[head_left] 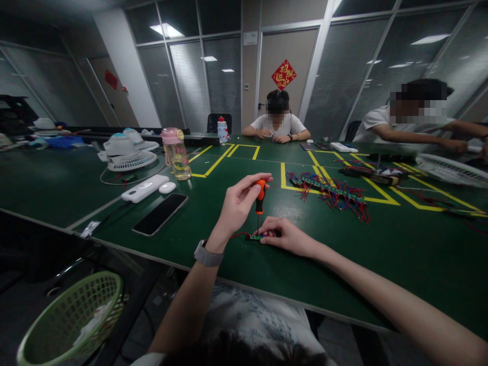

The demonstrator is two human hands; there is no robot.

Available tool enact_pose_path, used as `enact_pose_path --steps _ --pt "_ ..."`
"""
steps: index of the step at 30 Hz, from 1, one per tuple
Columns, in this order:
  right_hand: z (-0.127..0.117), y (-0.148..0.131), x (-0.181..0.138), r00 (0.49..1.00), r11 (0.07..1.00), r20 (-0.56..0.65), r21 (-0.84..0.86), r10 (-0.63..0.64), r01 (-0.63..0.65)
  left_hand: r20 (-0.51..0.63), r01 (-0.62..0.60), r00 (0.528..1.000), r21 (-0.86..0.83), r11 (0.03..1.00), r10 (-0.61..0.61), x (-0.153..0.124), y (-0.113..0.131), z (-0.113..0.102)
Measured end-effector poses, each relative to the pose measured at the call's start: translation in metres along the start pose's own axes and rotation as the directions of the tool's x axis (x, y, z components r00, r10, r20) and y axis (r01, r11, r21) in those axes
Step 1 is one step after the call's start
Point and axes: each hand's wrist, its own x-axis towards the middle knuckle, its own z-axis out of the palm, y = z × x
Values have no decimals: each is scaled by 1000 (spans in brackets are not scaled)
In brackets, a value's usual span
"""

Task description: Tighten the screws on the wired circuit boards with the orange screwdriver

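My left hand (239, 202) is closed round the orange and black handle of a screwdriver (260, 199), which stands upright. Its thin shaft reaches down to a small green circuit board (253, 237) lying on the table near the front edge. From the left side, my right hand being on the other, a red wire comes off the board. The fingers of my right hand (281, 235) pinch the board's right end against the table. Where exactly the screwdriver's tip meets the board is too small to make out.
A row of wired circuit boards (328, 189) lies ahead to the right on the green table (236, 274). Leftward are a phone (160, 214), a white power strip (145, 188), a pink-lidded bottle (177, 155) and white fans (127, 152). Two people sit across. A green basket (72, 315) stands below.
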Motion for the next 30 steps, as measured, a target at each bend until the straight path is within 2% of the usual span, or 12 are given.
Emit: enact_pose_path --steps 5,12,19,22,26,28,30 --pt "1 0 0 1000 1000 -10 16 -9 9 -65 -89 993 109 990 96 -1 -3 0" --pt "1 2 0 1000 1000 -15 29 -12 12 2 -24 1000 44 999 23 -1 -3 -2" --pt "1 2 0 1000 1000 -17 16 -19 19 -57 -64 996 34 997 66 0 -5 -2" --pt "0 1 0 1000 1000 -8 1 -22 22 5 -34 999 -53 998 34 0 -6 -2" --pt "0 -1 0 1000 1000 -3 -14 -13 13 84 65 995 -198 978 -50 -1 -6 0" --pt "0 -2 0 1000 1000 -5 -15 -11 11 46 68 997 -153 986 -62 -1 -5 1" --pt "0 -1 0 1000 1000 -10 -11 -11 11 -27 10 1000 -33 999 -11 -1 -4 0"
